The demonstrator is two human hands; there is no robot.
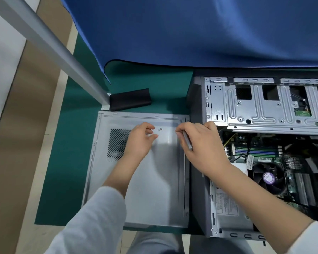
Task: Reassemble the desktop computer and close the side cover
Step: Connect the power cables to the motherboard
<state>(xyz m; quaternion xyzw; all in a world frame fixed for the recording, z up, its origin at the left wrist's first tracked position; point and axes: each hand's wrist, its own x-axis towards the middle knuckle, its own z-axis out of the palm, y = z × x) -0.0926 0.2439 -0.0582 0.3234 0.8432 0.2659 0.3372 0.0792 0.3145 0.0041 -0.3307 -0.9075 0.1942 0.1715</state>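
While our left hand (142, 139) hovers over the side cover (154, 180) with its fingers loosely curled and holding nothing, our right hand (200, 143) grips a slim grey tool (187, 141) just beside it. Two small screws (160, 129) lie on the cover between our fingertips. This cover lies flat on a green mat (66, 153), inner face up. Right of the cover sits the open computer case (264, 153), its fan (269, 178) exposed. Beyond the cover rests a black pad (129, 99), and farther back hangs a blue cloth (191, 30).
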